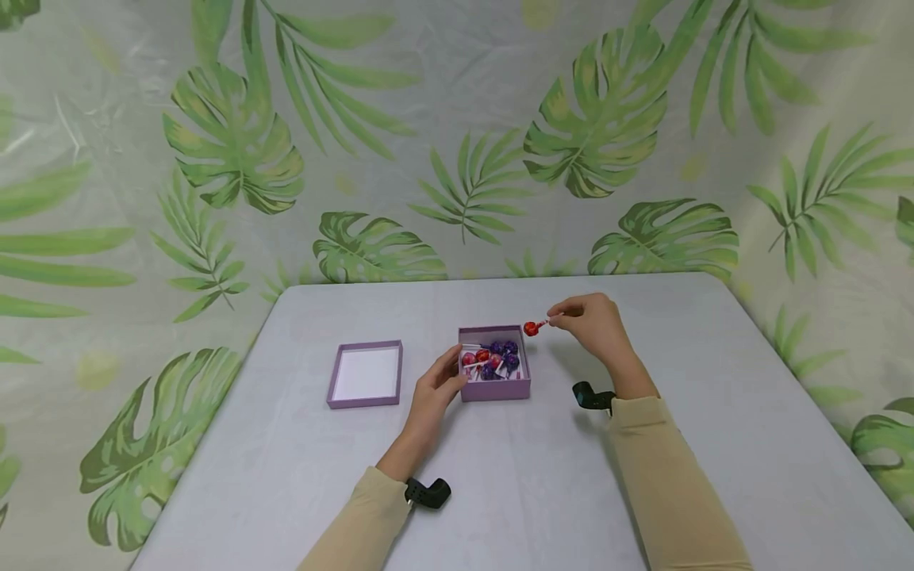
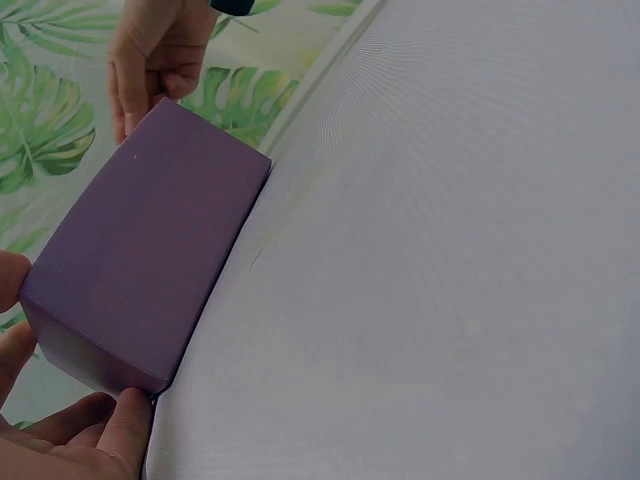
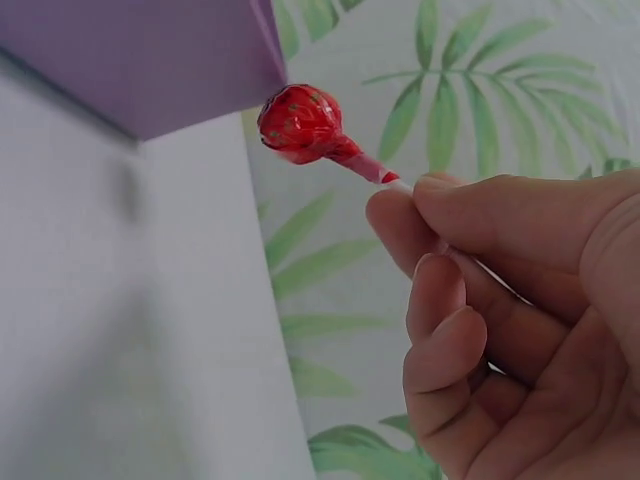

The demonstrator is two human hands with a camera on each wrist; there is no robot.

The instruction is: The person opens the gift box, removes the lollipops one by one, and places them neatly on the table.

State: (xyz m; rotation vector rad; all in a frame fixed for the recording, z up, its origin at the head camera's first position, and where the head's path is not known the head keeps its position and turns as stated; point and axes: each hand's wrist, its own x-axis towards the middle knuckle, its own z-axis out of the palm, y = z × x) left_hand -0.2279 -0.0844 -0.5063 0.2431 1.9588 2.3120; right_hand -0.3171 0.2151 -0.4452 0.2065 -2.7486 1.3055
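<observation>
In my head view, my right hand (image 1: 591, 322) pinches a red lollipop (image 1: 531, 328) by its stick just right of the purple box (image 1: 495, 390), where red and purple lollipops (image 1: 511, 362) lie, while my left hand (image 1: 432, 390) touches the left side. My left wrist view shows that hand's fingers relaxed and parted; in my right wrist view, the lollipop's glossy, green-flecked wrapper twists down its stick.

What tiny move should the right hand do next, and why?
Maybe the right hand should move the red lollipop a little left, over the open box. It pinches the stick with the candy end near the box's far right corner, other lollipops lie inside, and the left hand touches the box's left side.
</observation>
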